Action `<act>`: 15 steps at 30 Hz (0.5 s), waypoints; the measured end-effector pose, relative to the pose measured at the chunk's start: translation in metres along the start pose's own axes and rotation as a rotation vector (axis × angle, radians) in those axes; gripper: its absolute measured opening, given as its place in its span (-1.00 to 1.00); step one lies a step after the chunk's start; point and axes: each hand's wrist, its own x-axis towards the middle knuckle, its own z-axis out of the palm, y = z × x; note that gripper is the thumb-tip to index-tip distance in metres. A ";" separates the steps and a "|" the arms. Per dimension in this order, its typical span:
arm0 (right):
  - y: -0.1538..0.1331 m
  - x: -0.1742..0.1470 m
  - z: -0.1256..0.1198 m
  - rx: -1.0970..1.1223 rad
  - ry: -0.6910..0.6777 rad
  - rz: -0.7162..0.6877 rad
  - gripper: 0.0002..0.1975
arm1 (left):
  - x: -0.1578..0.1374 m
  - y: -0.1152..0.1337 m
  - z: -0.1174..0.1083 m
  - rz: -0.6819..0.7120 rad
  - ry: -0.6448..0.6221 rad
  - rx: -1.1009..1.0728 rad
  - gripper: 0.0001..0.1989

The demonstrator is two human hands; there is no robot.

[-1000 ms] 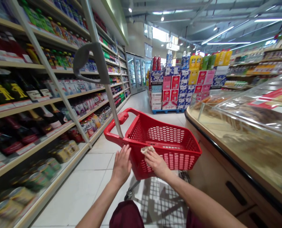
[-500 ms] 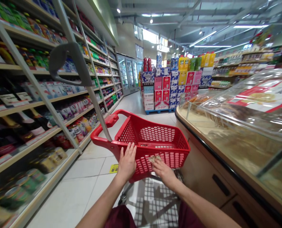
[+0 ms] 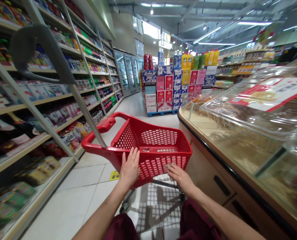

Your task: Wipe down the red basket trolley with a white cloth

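Note:
A red plastic shopping cart [image 3: 160,153] with a perforated basket stands sideways before me, its handle end to the left. My left hand [image 3: 130,168] lies flat on the near side wall by the rim, fingers stretched and holding nothing. Against the same wall, farther right and lower, my right hand [image 3: 180,177] presses its fingertips on a small crumpled cloth [image 3: 166,166]. Most of that cloth is hidden under the fingers. The visible part of the basket holds no goods.
A grey pole with a looped handle [image 3: 63,68] rises from the cart's left end. Drink shelves [image 3: 51,95] line the left side. A glass-sided food counter [image 3: 210,151] runs close on the right. Stacked boxes [image 3: 164,95] stand on a blue pallet [image 3: 163,113] ahead.
My right hand has slid right along the basket wall, and less of the cloth shows. The left hand stays on the side. The whole view has shifted, moving the cart leftward in it.

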 end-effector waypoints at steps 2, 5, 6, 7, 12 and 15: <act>0.004 0.005 -0.014 0.007 0.072 0.032 -0.72 | 0.000 0.001 -0.001 -0.002 0.003 0.001 -0.42; 0.018 0.019 -0.034 -0.020 0.202 0.084 -0.69 | 0.000 0.002 0.001 -0.024 0.032 -0.001 -0.43; 0.023 0.018 -0.035 -0.039 0.210 0.093 -0.70 | 0.000 0.003 0.003 -0.032 0.043 -0.003 -0.43; 0.026 0.012 -0.034 -0.059 0.196 0.095 -0.71 | 0.000 0.003 0.005 -0.036 0.050 -0.006 -0.43; 0.030 -0.042 -0.019 -0.066 -0.001 0.143 -0.73 | -0.003 0.000 0.010 -0.011 0.067 -0.023 -0.40; 0.034 -0.042 -0.033 -0.043 0.094 0.208 -0.68 | -0.004 0.002 0.010 -0.013 0.083 -0.027 -0.40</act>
